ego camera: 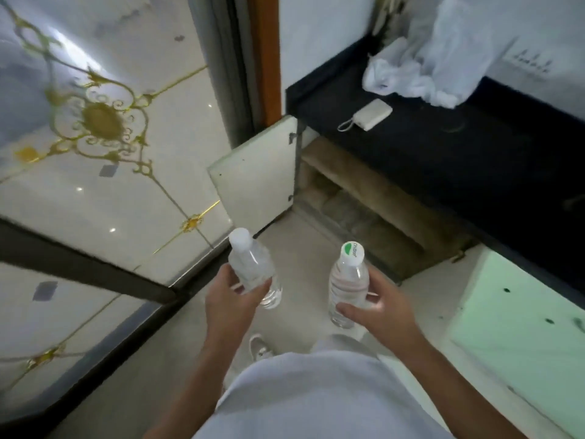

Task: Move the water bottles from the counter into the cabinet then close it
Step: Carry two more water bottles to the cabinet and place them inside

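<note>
Over the shirt (316, 403), the left hand (226, 301) curled round the white-cap bottle (251, 264) and the right hand (381, 310) round the green-cap bottle (348, 282). Both bottles were held in the air before the open cabinet (351, 198) under the counter (443, 147).

Two small clear plastic water bottles, both capped, both off the table (443, 147) and in my grip. Left bottle (253, 267): plain white cap, tilted, cap pointing far-left, held in my left hand (231, 296), fingers (256, 288) round its lower body. Right bottle (348, 280): white cap with green mark, near upright, my right hand (380, 308) round its middle. Cabinet (364, 217) under the black table stands open just beyond: white left door (253, 179) swung out left, pale green right door (519, 327) swung out near right, brownish shelf (357, 172) inside.
</note>
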A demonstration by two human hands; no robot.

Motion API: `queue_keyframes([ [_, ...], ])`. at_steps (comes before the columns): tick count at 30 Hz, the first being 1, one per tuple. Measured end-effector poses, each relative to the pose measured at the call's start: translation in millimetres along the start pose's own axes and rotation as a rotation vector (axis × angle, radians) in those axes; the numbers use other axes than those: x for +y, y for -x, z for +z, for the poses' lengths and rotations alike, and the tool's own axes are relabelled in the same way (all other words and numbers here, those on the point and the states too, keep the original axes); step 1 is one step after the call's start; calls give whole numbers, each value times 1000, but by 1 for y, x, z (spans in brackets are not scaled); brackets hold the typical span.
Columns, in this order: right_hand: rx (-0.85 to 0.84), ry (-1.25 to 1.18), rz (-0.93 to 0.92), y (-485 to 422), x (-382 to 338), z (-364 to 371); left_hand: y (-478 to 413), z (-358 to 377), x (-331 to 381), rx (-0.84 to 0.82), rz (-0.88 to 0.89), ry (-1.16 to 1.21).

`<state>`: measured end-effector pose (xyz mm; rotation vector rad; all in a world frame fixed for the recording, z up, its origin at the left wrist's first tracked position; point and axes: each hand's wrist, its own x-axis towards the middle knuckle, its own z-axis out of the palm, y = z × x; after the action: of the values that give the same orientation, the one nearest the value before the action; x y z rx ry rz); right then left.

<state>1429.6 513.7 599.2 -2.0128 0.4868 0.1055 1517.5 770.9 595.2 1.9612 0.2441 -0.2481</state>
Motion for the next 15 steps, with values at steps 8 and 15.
queue_keyframes([
  [8, 356, -98, 267, 5, 31, -43, -48, 85, 60, -340, 146, -175],
  [15, 367, -130, 323, -48, 40, -53, -78, 112, 91, -374, 165, -279],
])
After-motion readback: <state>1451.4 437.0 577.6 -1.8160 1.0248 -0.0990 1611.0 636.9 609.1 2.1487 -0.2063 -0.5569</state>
